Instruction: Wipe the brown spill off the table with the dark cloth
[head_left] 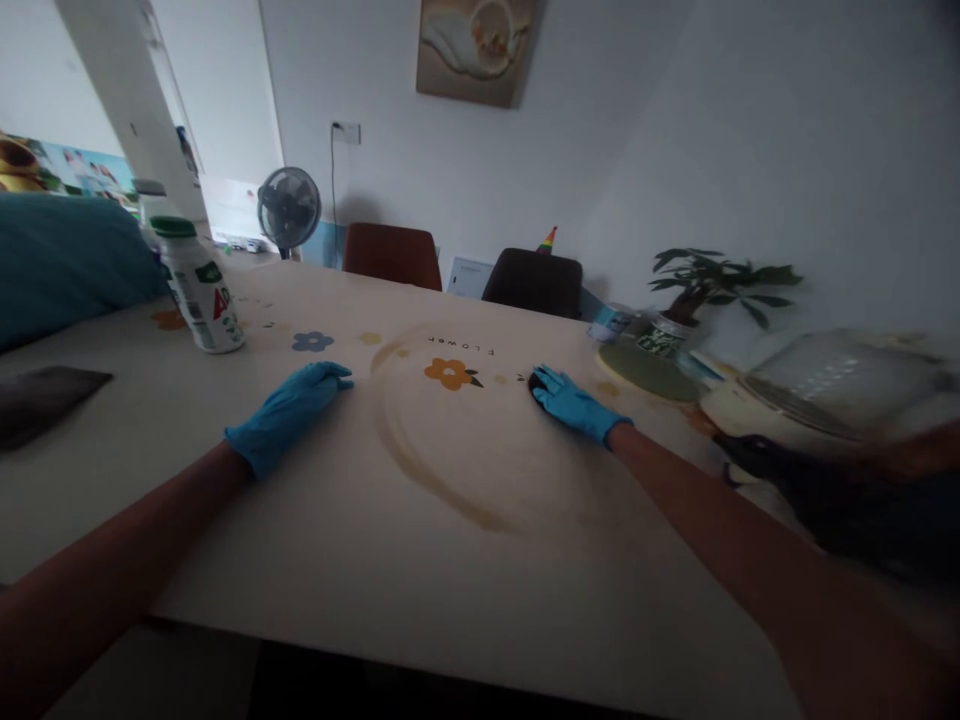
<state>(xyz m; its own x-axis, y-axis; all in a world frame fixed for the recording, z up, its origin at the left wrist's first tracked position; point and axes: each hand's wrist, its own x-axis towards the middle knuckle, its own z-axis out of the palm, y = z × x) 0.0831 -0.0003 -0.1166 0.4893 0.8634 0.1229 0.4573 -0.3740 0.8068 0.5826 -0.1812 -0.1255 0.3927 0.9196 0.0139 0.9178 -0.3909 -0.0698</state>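
Both my hands wear blue gloves and rest on a cream table (420,560) printed with flowers and a brown ring. My left hand (289,412) lies flat on the tabletop, fingers stretched out, holding nothing. My right hand (574,402) presses down on a small dark object (535,381) that shows just past its fingertips; what it is I cannot make out. A printed orange flower (450,373) lies between the two hands.
A white bottle with a green cap (199,285) stands at the far left. A dark flat item (41,398) lies at the left edge. On the right are a potted plant (694,295), a green round mat (649,370) and a blurred covered dish (825,395). Two chairs (532,282) and a fan (289,208) stand beyond the table.
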